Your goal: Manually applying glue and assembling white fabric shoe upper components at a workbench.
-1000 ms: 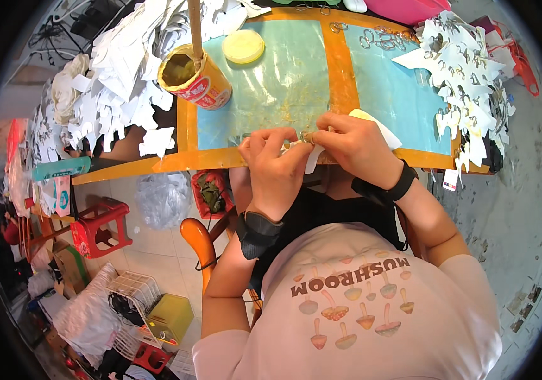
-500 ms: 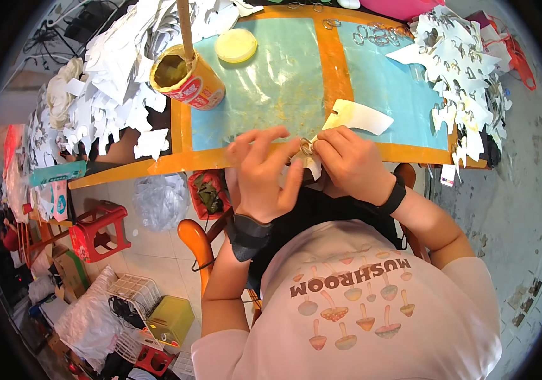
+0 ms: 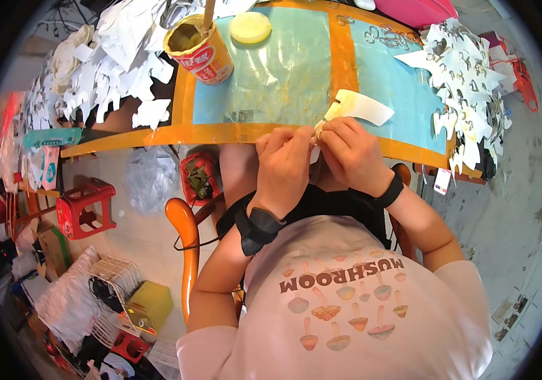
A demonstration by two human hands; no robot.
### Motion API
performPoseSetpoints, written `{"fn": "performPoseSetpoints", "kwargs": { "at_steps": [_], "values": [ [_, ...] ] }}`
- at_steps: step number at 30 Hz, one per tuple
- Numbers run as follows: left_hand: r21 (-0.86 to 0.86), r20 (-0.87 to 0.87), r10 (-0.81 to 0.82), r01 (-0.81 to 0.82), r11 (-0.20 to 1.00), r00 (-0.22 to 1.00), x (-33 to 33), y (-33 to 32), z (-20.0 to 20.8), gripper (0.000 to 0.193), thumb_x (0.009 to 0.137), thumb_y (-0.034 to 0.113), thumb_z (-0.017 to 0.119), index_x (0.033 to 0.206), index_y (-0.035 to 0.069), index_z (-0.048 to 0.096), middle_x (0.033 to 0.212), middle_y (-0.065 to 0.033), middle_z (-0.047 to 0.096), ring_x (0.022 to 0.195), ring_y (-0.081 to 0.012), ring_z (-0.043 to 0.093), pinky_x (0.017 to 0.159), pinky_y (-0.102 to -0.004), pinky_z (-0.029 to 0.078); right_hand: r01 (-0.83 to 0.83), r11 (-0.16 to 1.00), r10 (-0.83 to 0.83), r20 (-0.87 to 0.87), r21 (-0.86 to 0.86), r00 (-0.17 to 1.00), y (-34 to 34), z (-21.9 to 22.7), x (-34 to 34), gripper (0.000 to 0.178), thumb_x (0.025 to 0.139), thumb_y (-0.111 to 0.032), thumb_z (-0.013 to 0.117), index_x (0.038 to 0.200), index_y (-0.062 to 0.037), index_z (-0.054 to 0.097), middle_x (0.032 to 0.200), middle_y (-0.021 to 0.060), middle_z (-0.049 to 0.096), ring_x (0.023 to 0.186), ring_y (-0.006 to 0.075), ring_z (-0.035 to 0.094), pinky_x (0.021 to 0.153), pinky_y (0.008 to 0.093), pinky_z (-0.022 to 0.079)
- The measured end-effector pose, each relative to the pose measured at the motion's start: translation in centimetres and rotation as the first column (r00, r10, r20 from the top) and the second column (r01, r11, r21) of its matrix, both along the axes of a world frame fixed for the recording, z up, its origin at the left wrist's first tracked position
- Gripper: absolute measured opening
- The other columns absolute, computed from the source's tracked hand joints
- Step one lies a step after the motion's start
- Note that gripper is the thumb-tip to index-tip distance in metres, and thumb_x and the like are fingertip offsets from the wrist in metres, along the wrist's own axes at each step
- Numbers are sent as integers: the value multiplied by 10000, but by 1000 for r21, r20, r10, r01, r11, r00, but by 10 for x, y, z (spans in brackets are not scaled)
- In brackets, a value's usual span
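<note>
My left hand (image 3: pixel 283 166) and my right hand (image 3: pixel 354 155) meet at the table's near edge, fingertips pinched together. Between them is a small white cut piece (image 3: pixel 314 154), its lower part hanging below the fingers. The metal ring on it is hidden by my fingertips now. Just beyond my right hand a curved white strip (image 3: pixel 366 109) with a small notch lies on the table. Whether that strip joins the piece in my fingers is hard to make out.
A tub (image 3: pixel 211 63) of brownish paste with a stick in it stands left of a yellow lid (image 3: pixel 250 28). White cut pieces (image 3: pixel 128 44) are heaped at left; more pieces with metal rings (image 3: pixel 464 79) lie at right. Loose metal rings (image 3: pixel 388 37) lie at the back.
My left hand, open and blurred half a second ago, has come right and closed on the white piece beside my right hand. The metal ring seen there is now covered. The whole view has shifted slightly.
</note>
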State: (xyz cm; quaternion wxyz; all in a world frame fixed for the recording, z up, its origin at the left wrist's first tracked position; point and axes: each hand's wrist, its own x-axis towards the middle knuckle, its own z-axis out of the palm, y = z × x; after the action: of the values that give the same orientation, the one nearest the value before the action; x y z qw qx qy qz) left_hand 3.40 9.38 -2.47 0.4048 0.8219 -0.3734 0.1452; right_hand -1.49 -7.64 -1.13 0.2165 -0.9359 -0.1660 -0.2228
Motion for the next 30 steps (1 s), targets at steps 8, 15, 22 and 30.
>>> {"fn": "performPoseSetpoints", "kwargs": {
  "at_steps": [8, 15, 22, 30],
  "values": [
    [-29, 52, 12, -10, 1000, 999, -2, 3, -7, 341, 792, -5, 729, 1095, 86, 603, 858, 26, 702, 849, -188, 638, 770, -339, 381, 123, 906, -40, -207, 406, 978, 3, 21, 2, 139, 759, -52, 711, 859, -4, 628, 957, 120, 601, 805, 274, 644, 668, 368, 530],
    [-61, 70, 14, -9, 998, 997, 0, 8, -11, 381, 784, 43, 768, 1110, 87, 575, 860, 30, 713, 856, -191, 639, 784, -345, 377, 204, 948, -161, -186, 244, 969, 14, 8, 7, 155, 766, -80, 729, 819, -6, 604, 1003, 110, 593, 823, 290, 641, 674, 363, 518],
    [0, 67, 50, -50, 999, 997, -4, 6, -5, 280, 774, 56, 755, 1039, 112, 682, 847, 28, 694, 906, -211, 611, 803, -363, 383, 237, 938, -190, -197, 253, 962, 19, 3, -6, 131, 774, -54, 692, 800, -2, 574, 1060, 122, 586, 915, 314, 624, 733, 389, 517],
    [123, 209, 34, -61, 991, 977, -10, 5, -10, 239, 774, 103, 661, 1007, 116, 713, 905, 24, 629, 973, -201, 581, 842, -364, 373, 191, 778, -85, -202, 598, 976, 3, 9, 2, 137, 762, -52, 724, 830, 15, 627, 1088, 185, 555, 977, 334, 624, 751, 346, 516]
  ]
}}
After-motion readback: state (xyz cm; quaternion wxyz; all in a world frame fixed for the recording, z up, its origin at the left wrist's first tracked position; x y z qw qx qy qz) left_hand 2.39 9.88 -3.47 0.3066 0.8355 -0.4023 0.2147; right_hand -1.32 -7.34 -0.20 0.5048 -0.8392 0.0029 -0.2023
